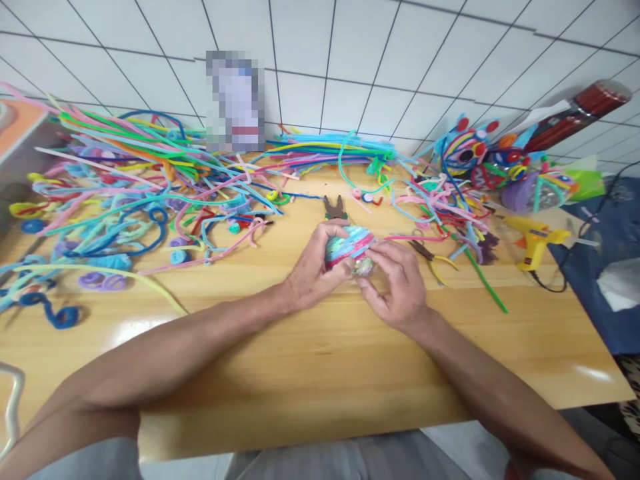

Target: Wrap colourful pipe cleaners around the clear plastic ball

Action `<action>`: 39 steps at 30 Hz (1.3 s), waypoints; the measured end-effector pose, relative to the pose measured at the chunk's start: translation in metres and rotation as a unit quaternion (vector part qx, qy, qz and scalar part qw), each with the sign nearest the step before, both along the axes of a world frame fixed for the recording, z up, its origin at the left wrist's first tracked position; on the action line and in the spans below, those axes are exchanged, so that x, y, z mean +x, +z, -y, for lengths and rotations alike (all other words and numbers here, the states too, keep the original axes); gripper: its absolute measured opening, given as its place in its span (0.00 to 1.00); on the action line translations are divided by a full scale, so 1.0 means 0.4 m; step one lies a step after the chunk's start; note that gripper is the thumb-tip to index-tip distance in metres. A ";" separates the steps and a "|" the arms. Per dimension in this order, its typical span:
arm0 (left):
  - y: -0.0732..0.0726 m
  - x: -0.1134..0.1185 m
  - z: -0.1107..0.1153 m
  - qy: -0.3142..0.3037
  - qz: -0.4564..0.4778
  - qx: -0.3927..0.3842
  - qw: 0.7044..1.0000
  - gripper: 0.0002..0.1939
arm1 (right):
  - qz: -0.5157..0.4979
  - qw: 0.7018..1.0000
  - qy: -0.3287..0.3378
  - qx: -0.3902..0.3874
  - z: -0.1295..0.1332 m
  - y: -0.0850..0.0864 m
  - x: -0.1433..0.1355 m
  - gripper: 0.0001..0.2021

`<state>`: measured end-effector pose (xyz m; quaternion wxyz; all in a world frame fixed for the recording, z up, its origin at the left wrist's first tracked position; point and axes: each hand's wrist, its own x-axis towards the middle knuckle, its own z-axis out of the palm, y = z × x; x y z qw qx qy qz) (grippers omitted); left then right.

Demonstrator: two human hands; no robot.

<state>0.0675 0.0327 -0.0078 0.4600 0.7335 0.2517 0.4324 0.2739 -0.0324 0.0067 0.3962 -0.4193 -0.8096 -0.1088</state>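
at the centre of the frame, the left hand [320, 265] grips the striped piece [345, 249]; the right hand [400, 280], fingers curved, is at its right edge; whether gripping, i cannot tell; if either hand presses too strongly, its strips [357, 235] could perhaps shift.

left grip [316, 265], right grip [400, 283] on striped piece [353, 243]; pliers [335, 209] just beyond; yellow glue gun [536, 240] at right.
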 end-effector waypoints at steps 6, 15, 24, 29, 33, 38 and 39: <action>-0.002 -0.004 -0.002 -0.008 -0.005 -0.002 1.000 0.20 | -0.004 1.000 0.002 0.008 -0.002 -0.004 0.000 0.30; 0.000 0.001 -0.003 0.003 -0.008 -0.002 1.000 0.20 | 0.059 0.998 -0.004 0.010 0.001 0.012 0.000 0.33; -0.010 0.004 -0.010 -0.002 0.000 0.009 1.000 0.19 | 0.079 0.997 -0.020 0.004 0.005 0.010 0.000 0.31; -0.009 0.000 -0.011 -0.011 -0.004 0.003 1.000 0.20 | 0.092 0.995 -0.023 0.011 0.007 0.009 0.001 0.30; -0.002 -0.007 -0.011 -0.022 -0.009 0.006 1.000 0.18 | 0.102 0.994 -0.027 0.015 0.008 0.012 -0.001 0.29; -0.002 -0.009 -0.013 -0.026 -0.012 0.010 1.000 0.17 | 0.105 0.994 -0.029 0.017 0.011 0.009 0.000 0.30; -0.002 -0.009 -0.013 -0.025 -0.011 0.008 1.000 0.17 | 0.105 0.994 -0.030 0.019 0.011 0.007 0.000 0.31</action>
